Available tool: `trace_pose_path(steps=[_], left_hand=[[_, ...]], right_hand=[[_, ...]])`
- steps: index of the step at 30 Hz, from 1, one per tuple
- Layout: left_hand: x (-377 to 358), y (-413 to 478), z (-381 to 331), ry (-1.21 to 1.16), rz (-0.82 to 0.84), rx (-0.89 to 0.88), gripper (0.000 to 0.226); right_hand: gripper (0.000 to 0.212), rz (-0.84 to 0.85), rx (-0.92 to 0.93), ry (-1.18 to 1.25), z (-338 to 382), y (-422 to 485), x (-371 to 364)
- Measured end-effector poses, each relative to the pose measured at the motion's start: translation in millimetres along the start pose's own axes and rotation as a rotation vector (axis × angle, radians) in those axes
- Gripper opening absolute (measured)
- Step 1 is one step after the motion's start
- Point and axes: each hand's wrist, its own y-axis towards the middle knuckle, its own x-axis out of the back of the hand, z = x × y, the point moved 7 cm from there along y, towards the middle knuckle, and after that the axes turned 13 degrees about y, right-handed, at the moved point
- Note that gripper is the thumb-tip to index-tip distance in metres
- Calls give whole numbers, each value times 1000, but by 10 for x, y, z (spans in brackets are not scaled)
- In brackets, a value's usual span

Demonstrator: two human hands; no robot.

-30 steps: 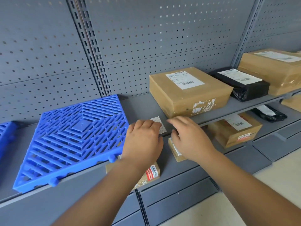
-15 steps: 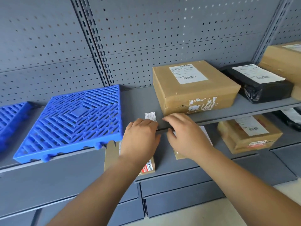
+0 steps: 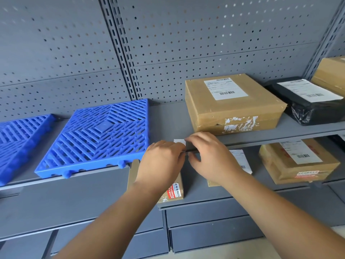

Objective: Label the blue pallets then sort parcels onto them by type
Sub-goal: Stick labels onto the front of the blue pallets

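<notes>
Both hands are bunched up at the front lip of the upper shelf (image 3: 168, 118). They're right on a small white label (image 3: 178, 141), which lies flat on the shelf in the gap between the nearer blue pallet (image 3: 99, 133) and a brown carton (image 3: 231, 107).

The left hand (image 3: 164, 159) has its fingers curled, tips at the label's near edge. The right hand (image 3: 211, 157) has its fingers over the label's right side and its thumb tucked below the shelf lip. As for the grip, both sets of fingers are bent rather than spread. The knuckles hide the tips though, so I honestly can't tell if either hand has hold of the label or is only touching it.

The 2 pallets lie flat on that same shelf, side by side. The nearer one is just left of the hands, with its front edge poking over the lip. The 2nd blue pallet (image 3: 20, 139) is further left, cut off by the frame.

Right of the carton sits a black bagged parcel (image 3: 306, 109), then another brown box (image 3: 332, 73) at the frame edge. On the lower shelf (image 3: 194, 186) there's a small brown box (image 3: 173, 191) under the left wrist, and a bigger brown parcel (image 3: 298, 165) off to the right.
</notes>
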Motion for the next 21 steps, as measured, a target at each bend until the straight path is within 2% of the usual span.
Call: trace_pose_path(steps=[9, 15, 21], left_hand=[[497, -19, 400, -142, -209, 11, 8], [691, -47, 896, -138, -248, 52, 13], [823, -178, 1523, -83, -255, 102, 16]], right_hand=[[11, -40, 69, 9, 252, 263, -192], [3, -132, 161, 23, 580, 502, -302], [6, -159, 213, 14, 912, 735, -524]])
